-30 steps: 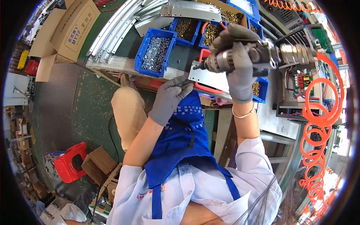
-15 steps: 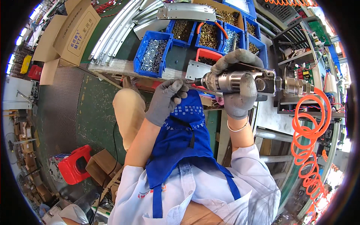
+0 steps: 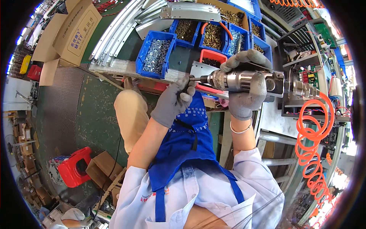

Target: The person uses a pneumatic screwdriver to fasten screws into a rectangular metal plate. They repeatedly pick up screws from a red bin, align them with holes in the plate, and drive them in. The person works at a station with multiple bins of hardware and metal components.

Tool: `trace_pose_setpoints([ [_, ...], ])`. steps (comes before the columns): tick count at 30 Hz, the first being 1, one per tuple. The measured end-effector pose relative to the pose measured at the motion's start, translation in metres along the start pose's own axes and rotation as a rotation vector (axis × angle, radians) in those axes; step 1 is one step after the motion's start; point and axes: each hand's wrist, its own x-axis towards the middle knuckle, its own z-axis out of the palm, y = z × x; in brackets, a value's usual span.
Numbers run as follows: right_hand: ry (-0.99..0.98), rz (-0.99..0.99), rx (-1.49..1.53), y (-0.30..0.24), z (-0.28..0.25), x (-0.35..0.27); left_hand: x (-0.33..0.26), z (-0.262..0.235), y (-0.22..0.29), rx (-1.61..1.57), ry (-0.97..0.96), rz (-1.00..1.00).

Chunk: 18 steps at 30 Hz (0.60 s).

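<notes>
The right hand [image 3: 247,93], in a grey work glove, is wrapped tight around the barrel of a metal pneumatic screwdriver [image 3: 244,80], which lies nearly level across the bench edge with its bit pointing toward the person's left. The left hand [image 3: 173,100], also gloved in grey, has its fingertips pinched together at the tip of the bit; whether a screw sits between them cannot be told, as the spot is too small. The bit tip lies just beside a flat grey metal plate [image 3: 202,70] resting at the near edge of the workbench [image 3: 114,68]. An orange coiled air hose [image 3: 312,145] hangs to the right, near the tool's rear end. Behind the plate stand several blue bins; 1 blue bin of silver screws [image 3: 155,57] sits to the left, and 1 small red bin [image 3: 212,58] sits just behind the plate. Curved aluminium rails [image 3: 118,30] lie across the bench top further back. A blue apron [image 3: 183,149] covers the person's lap.
</notes>
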Motion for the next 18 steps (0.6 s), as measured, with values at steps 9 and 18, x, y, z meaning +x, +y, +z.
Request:
trace_pose_setpoints([
  [9, 0.154, -0.013, 0.143, 0.011, 0.0, 0.033, 0.012, 0.047, 0.002, 1.911, 0.166, 0.936],
  [18, 0.107, -0.015, -0.076, 0.033, -0.013, 0.043, 0.047, 0.025, 0.022, 1.71, 0.325, 0.735],
])
